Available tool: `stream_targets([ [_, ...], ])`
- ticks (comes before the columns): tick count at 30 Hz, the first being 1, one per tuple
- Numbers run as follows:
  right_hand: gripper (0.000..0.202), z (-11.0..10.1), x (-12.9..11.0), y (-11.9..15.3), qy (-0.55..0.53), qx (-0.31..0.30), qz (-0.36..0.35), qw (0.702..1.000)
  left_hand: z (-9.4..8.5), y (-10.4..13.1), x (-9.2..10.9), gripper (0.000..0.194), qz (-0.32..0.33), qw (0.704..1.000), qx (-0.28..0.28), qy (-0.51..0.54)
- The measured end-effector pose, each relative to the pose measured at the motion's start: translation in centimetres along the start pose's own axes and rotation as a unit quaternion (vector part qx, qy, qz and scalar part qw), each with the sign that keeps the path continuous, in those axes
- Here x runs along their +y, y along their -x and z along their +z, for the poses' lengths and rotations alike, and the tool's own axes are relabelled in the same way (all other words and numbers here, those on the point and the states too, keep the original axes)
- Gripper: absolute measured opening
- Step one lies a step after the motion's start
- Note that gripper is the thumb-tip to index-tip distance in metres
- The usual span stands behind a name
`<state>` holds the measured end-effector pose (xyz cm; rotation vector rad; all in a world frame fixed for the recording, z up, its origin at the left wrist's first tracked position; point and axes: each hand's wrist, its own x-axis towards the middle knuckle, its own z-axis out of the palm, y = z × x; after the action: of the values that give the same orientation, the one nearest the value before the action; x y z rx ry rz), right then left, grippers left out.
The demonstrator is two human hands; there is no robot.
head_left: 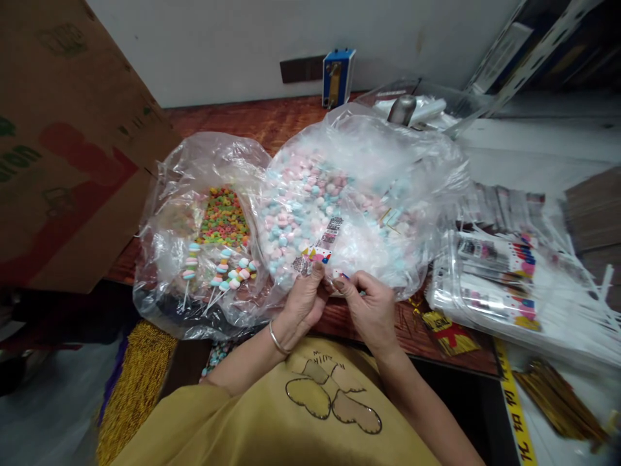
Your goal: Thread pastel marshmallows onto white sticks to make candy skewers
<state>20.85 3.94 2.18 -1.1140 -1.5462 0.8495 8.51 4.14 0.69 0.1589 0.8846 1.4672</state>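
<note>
My left hand (303, 299), with a metal bangle at the wrist, pinches a small clear plastic bag (317, 252) with printed lettering and coloured shapes. My right hand (369, 305) is closed with thumb and finger together beside it, fingertips almost meeting the left ones. What it pinches looks like the bag's near end, but the fingers partly hide it. Just beyond my hands lies a large clear bag of pink, blue and white marshmallows (286, 223). To its left, a second clear bag (169, 194) holds small bright ring-shaped candies (223, 217). Several marshmallow skewers (223, 265) on white sticks lie on it.
On the right lie stacked printed bags (499, 249) and white sticks (577, 310). Gold twist ties (557, 395) are below them. A cardboard box (63, 149) stands at left. At the back are a blue-and-white device (338, 77) and a clear bin (466, 123).
</note>
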Motion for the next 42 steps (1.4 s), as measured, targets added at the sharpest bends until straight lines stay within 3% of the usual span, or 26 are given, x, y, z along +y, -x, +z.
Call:
stream_targets([
  [6,0.016,-1.4,-1.0,1.1,-0.037,0.034,-0.048,0.998,0.1,-0.1,0.4,0.054,-0.024,0.998,0.017,0.063],
  [12,0.016,-0.9,-1.9,1.2,0.01,0.02,-0.104,0.994,0.1,0.1,0.0,0.055,0.016,0.999,-0.01,0.046],
  [15,0.015,-0.3,-1.5,1.1,-0.006,-0.006,-0.076,0.997,0.2,0.4,-0.2,0.055,0.059,0.998,-0.004,0.001],
  [18,0.013,0.1,-0.6,1.2,-0.079,-0.01,0.011,0.997,0.5,0.6,0.1,0.052,0.089,0.995,0.014,-0.047],
  [21,0.014,0.4,0.6,1.3,-0.17,0.008,0.087,0.982,0.6,0.5,0.5,0.048,0.057,0.997,-0.003,-0.06],
  [24,0.008,0.6,1.4,1.2,-0.22,0.02,0.096,0.971,0.5,0.1,0.7,0.051,0.042,0.998,0.002,-0.05],
  [28,0.012,0.3,1.3,0.8,-0.136,0.054,0.062,0.987,-0.1,0.0,0.4,0.054,0.057,0.997,0.017,-0.055],
  [32,0.011,0.0,0.5,0.5,-0.05,0.045,0.011,0.998,-0.3,0.0,0.3,0.054,0.014,0.998,-0.019,-0.052],
  [37,0.002,-0.1,-0.5,0.6,-0.033,0.047,-0.063,0.996,-0.2,-0.3,0.6,0.054,-0.046,0.998,-0.002,0.044],
  [42,0.022,-0.4,-1.4,1.0,-0.053,0.051,-0.11,0.991,-0.2,-0.6,1.2,0.053,-0.103,0.986,0.021,0.129],
])
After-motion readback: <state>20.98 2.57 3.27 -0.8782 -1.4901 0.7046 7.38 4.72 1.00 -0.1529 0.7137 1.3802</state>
